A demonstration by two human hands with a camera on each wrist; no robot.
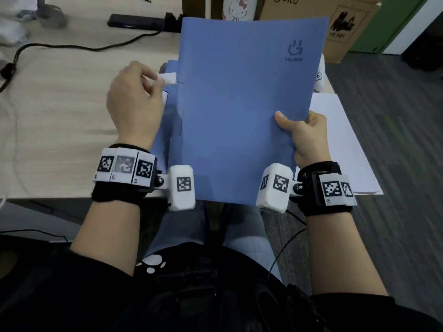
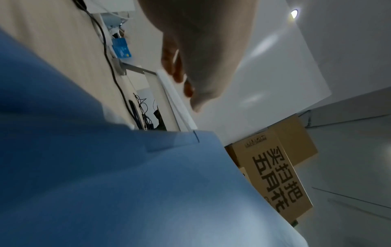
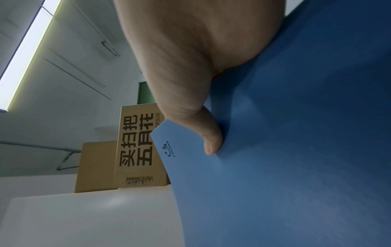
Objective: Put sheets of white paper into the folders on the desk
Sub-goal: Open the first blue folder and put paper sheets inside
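My right hand [image 1: 294,125] grips the right edge of a blue folder [image 1: 239,104], thumb on top, and holds its cover raised and tilted over the desk. The wrist view shows the same thumb [image 3: 209,142] pressed on the blue cover [image 3: 296,150]. At the folder's left edge, my left hand [image 1: 155,79] pinches a white sheet of paper [image 1: 169,79]. Most of that sheet is hidden behind the cover. From the left wrist, the sheet [image 2: 264,66] spreads wide beyond my fingers [image 2: 180,73], above the blue folder [image 2: 105,183].
A stack of white paper [image 1: 340,140] lies at the desk's right end, partly over the edge. More blue folder [image 1: 172,65] shows beneath the raised one. A black power strip [image 1: 139,21] and cable [image 1: 72,46] cross the desk's far left. Cardboard boxes [image 1: 335,32] stand behind.
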